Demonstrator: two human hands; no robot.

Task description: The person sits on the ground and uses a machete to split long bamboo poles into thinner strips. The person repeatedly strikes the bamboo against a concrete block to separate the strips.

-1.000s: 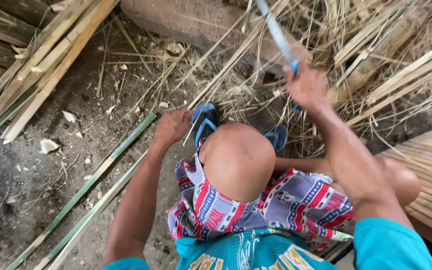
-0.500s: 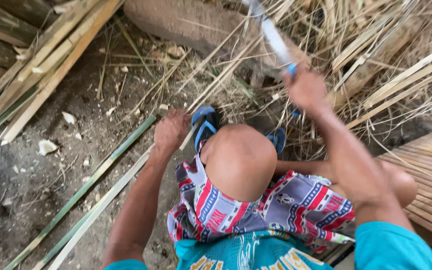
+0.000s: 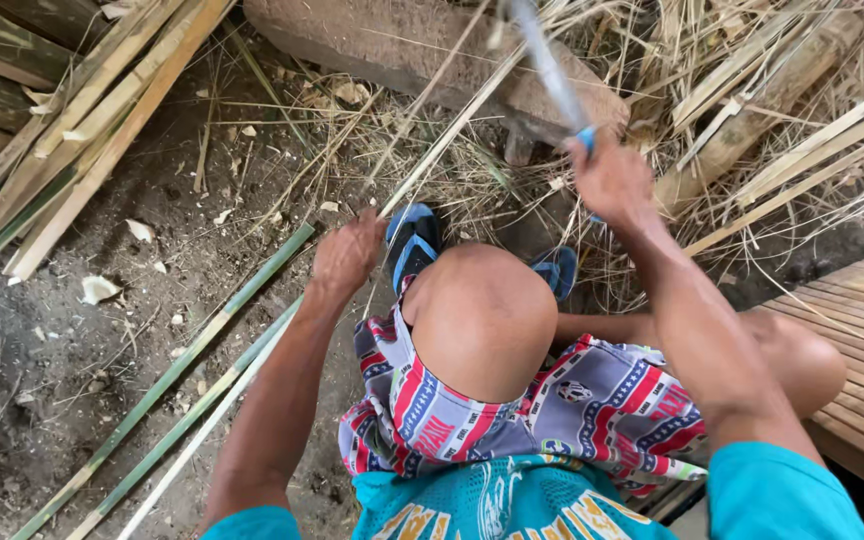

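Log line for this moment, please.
left hand: gripping bamboo strip | right hand: raised, gripping blue-handled knife | split bamboo on dirt

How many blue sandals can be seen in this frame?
2: one sandal beside the left hand, left of the raised knee; the other sandal right of the knee, partly hidden, below the right hand.

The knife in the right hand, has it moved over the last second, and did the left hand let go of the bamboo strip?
The right hand kept its grip on the blue-handled knife and swung the blade slightly leftward, more upright. The left hand still holds the thin bamboo strip; nothing was released. The stone block and green bamboo strips on the ground stayed put.
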